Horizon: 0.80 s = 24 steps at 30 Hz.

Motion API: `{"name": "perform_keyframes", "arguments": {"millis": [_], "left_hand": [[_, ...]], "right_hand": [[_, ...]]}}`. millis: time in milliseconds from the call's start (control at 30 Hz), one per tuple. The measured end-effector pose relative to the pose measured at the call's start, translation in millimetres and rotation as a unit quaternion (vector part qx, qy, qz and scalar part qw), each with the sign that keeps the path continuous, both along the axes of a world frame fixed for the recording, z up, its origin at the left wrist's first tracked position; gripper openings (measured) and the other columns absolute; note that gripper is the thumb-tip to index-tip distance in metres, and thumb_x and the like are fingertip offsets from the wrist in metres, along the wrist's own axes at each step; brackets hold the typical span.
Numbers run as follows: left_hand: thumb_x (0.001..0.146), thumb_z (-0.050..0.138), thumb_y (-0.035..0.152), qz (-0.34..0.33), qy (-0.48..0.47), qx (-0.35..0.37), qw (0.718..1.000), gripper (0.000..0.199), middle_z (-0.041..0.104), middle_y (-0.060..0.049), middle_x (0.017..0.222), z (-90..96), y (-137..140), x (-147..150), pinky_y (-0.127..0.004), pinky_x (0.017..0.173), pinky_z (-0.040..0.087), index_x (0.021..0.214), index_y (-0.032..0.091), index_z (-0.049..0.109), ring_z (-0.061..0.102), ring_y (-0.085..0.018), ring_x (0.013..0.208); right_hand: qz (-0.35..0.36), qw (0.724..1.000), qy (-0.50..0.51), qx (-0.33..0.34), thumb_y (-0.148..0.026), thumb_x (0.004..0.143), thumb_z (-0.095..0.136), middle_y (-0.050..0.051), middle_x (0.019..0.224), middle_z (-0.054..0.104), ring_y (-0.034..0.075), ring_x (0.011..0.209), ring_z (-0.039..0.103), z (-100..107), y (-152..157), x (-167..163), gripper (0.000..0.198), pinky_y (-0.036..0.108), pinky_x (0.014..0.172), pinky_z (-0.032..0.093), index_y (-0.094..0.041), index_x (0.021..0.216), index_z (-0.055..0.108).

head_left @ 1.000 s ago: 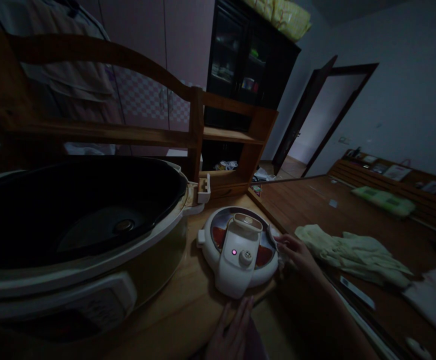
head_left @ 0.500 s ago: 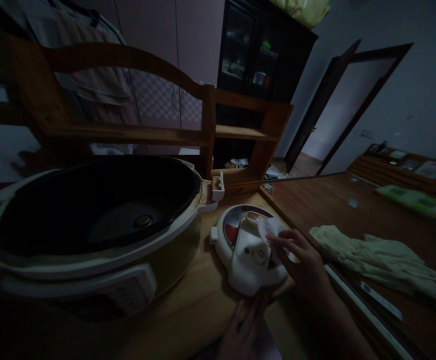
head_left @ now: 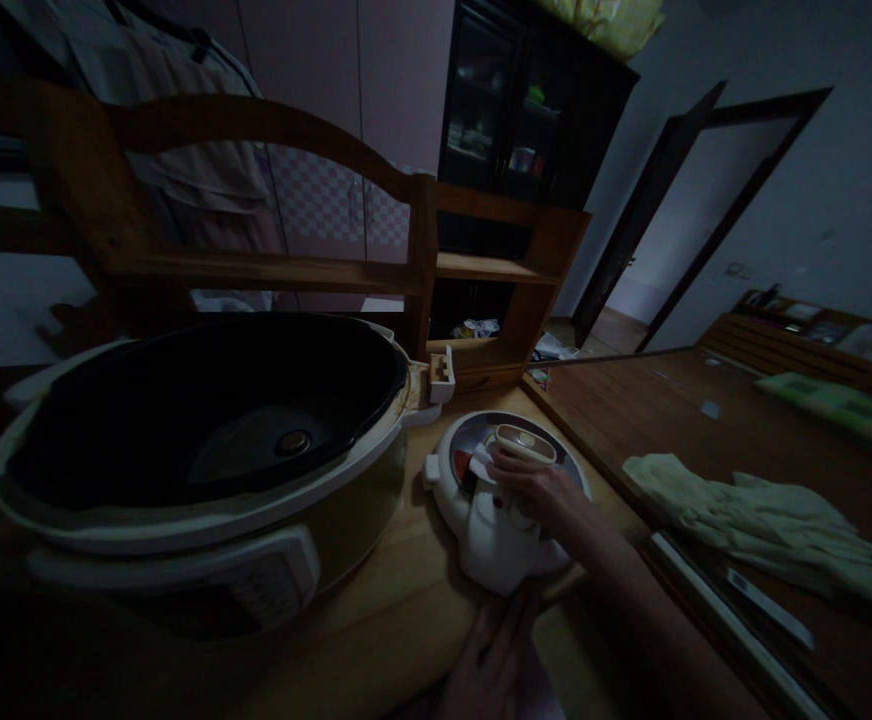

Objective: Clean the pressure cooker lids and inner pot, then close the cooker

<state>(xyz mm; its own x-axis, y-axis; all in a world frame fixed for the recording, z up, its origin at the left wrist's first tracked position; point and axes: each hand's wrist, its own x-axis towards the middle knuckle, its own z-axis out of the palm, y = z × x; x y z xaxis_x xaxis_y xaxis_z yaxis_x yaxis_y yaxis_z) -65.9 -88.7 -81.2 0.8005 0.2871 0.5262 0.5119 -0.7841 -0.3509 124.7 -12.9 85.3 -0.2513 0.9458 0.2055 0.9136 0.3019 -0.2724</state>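
Observation:
My right hand [head_left: 537, 485] presses a white tissue [head_left: 481, 462] onto the lid [head_left: 497, 552], just left of its oval handle [head_left: 526, 443]. The fingers are closed over the tissue and hide part of it. This white round lid with a dark, glossy centre lies on the wooden surface. At its near edge, my left hand [head_left: 490, 650] rests with fingers stretched out, the fingertips by the lid's white front part; whether they touch it I cannot tell. Left of the lid stands the large pressure cooker [head_left: 346, 510], uncovered, its black inside showing.
A wooden headboard [head_left: 256, 120] and small shelf [head_left: 496, 265] rise behind the cooker. To the right, a pale green cloth [head_left: 751, 510] and a thin white strip-like object [head_left: 770, 608] lie on a brown surface [head_left: 631, 400]. A door [head_left: 646, 210] stands ajar at the back.
My right hand has moved left with the tissue, from the right side of the lid's handle to its left. My left hand has stayed nearly in place.

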Motion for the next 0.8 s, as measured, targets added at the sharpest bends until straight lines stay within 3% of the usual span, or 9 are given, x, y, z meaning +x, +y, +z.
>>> {"name": "perform_keyframes", "arguments": {"millis": [200,433,633,800], "left_hand": [[0.091,0.047,0.039,-0.031,-0.056,-0.021,0.998,0.053,0.024,-0.007,0.162,3.4,3.4,-0.8,-0.049,0.124,0.003,0.14,0.021,0.052,0.01,-0.027,0.151],[0.093,0.045,0.037,-0.057,-0.02,0.012,0.998,0.048,0.033,-0.008,0.158,20.9,8.8,-6.7,-0.051,0.122,0.002,0.136,0.021,0.056,0.016,-0.026,0.15],[0.091,0.048,0.037,-0.063,-0.04,0.016,0.997,0.044,0.037,-0.009,0.156,11.8,7.5,-4.3,-0.054,0.121,0.006,0.129,0.022,0.063,0.02,-0.027,0.149],[0.092,0.048,0.037,-0.057,-0.033,0.016,0.998,0.044,0.032,-0.01,0.158,4.7,5.4,-2.1,-0.052,0.12,0.012,0.13,0.022,0.062,0.02,-0.027,0.149]], "right_hand": [[-0.006,1.0,0.02,0.013,0.007,0.081,0.045,0.004,0.139,0.058,0.023,0.126,0.057,-7.9,-15.2,18.0,0.066,0.037,0.108,0.046,-0.029,0.134,0.06],[-0.038,0.998,0.034,0.024,0.012,0.074,0.038,0.001,0.141,0.055,0.021,0.125,0.057,-25.0,-41.0,40.6,0.077,0.036,0.106,0.048,-0.031,0.135,0.058],[-0.107,0.991,-0.042,0.072,0.01,0.077,0.038,0.002,0.143,0.054,0.02,0.126,0.056,-38.1,-47.9,53.2,0.071,0.034,0.104,0.05,-0.028,0.133,0.061],[-0.151,0.981,-0.081,0.088,0.008,0.08,0.04,0.006,0.144,0.052,0.023,0.129,0.054,-34.5,-40.5,51.9,0.066,0.038,0.102,0.052,-0.025,0.134,0.06]]}}
